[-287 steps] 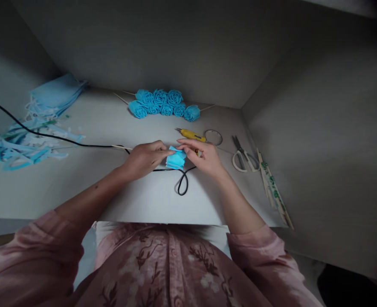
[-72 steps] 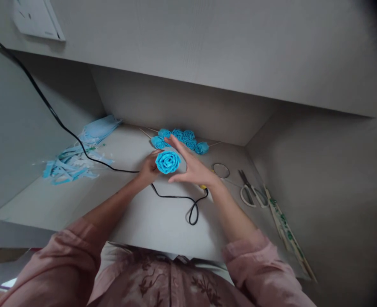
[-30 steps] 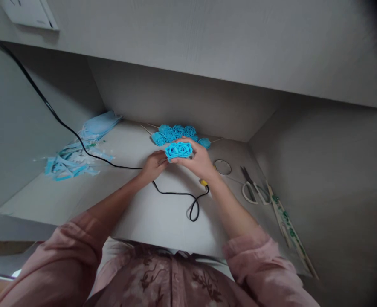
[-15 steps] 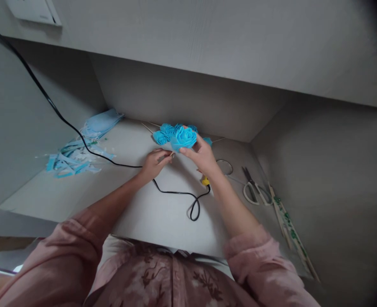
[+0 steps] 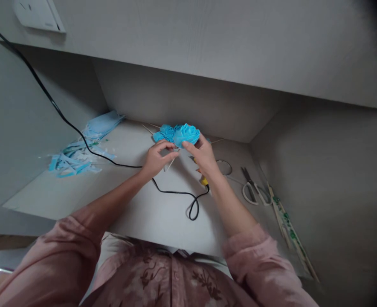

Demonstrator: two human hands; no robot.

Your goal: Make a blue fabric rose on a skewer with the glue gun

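A blue artificial rose (image 5: 186,135) is tilted to the left, with its base toward my left hand. My right hand (image 5: 204,157) is closed around the rose's right side, its thumb on the near petals. At the rose's base, my left hand (image 5: 158,159) has its thumb and forefinger tips close together around the stem end. A thin wooden stick (image 5: 172,163) slants down from there. Behind the held rose lie more blue flowers (image 5: 164,133) on sticks. Beneath my right wrist is a yellow-handled corded tool (image 5: 204,181), partly hidden.
Cut blue strips (image 5: 73,160) and a stack of folded face masks (image 5: 103,123) lie at the left. A black cord (image 5: 60,115) crosses the table (image 5: 163,221). To the right are a wire coil (image 5: 224,167), scissors (image 5: 254,187) and wooden sticks (image 5: 292,232) with green bits.
The rose has tipped and shifted slightly right in my right hand. My left thumb and forefinger have spread and moved up to its base, and more of the stick shows below.
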